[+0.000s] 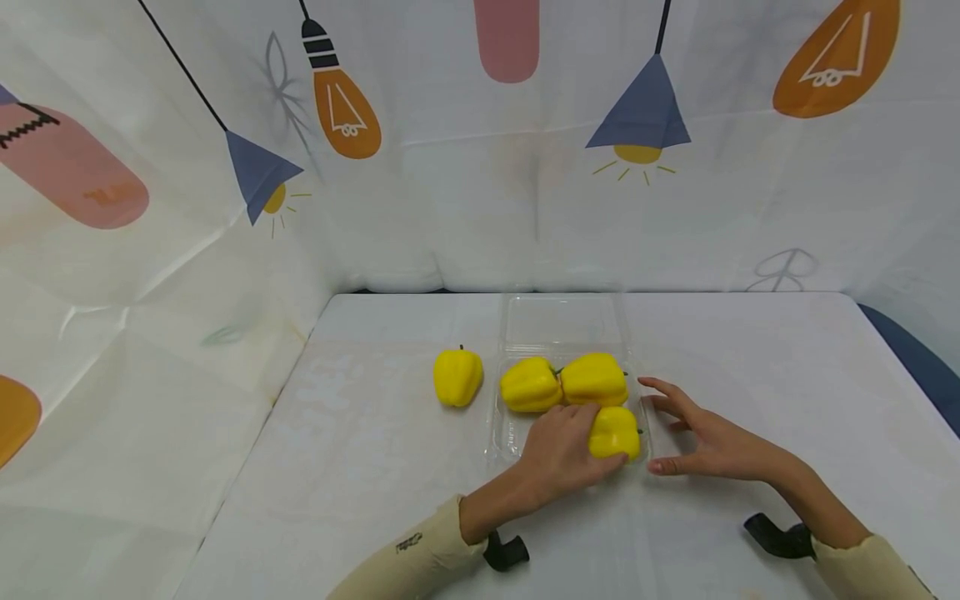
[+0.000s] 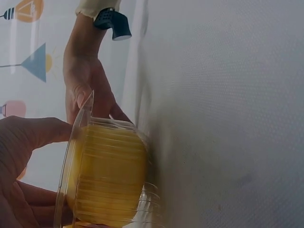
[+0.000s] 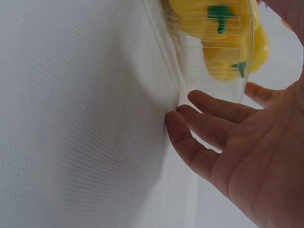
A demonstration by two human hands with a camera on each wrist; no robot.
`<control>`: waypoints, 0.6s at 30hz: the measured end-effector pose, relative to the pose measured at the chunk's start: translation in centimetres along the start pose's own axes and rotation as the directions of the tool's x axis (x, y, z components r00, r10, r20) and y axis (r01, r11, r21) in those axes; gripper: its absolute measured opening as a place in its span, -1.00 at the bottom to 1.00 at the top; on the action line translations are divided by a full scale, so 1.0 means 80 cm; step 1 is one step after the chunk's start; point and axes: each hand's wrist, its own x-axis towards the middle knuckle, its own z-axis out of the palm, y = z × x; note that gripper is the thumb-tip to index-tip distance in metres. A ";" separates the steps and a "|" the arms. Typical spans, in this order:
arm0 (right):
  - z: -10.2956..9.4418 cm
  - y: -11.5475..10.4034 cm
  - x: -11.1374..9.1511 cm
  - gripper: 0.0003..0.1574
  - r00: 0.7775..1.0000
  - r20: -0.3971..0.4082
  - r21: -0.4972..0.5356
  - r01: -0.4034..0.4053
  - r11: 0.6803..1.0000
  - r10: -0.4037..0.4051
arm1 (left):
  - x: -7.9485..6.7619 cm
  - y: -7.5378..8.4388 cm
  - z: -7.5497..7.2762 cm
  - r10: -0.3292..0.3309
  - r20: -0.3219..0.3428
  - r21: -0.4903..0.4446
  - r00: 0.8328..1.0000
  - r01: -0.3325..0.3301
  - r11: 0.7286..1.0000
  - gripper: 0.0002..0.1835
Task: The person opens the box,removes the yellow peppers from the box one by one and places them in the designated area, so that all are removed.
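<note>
A clear plastic clamshell container (image 1: pixel 517 433) lies on the table with its lid (image 1: pixel 562 321) folded back at the far side. Two yellow bell peppers (image 1: pixel 531 385) sit side by side in its far half. My left hand (image 1: pixel 564 450) reaches over the near wall and holds another yellow bell pepper (image 1: pixel 615 433) in the near right corner, thumb on the near side and fingers beyond. Through the ribbed wall, that pepper (image 2: pixel 111 175) shows in the left wrist view. Just right of the container, my right hand (image 1: pixel 712 442) holds nothing, fingers spread and loosely bent near its side wall.
One more yellow bell pepper (image 1: pixel 458 377) stands on the white table (image 1: pixel 360 467), left of the container. A white sheet printed with lamps (image 1: pixel 480 208) hangs behind the table and along the left. Black wrist devices (image 1: pixel 506 552) are on both wrists.
</note>
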 end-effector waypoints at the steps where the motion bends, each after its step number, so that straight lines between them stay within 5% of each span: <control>1: 0.000 -0.001 0.000 0.31 1.000 0.002 0.001 -0.002 1.000 0.002 | 0.000 0.000 0.000 0.002 -0.005 -0.002 1.000 -0.002 1.000 -0.45; 18: 0.001 -0.007 0.000 0.33 1.000 0.009 -0.005 -0.001 1.000 0.001 | 0.006 -0.006 0.000 -0.076 0.017 -0.213 0.997 0.078 0.974 -0.45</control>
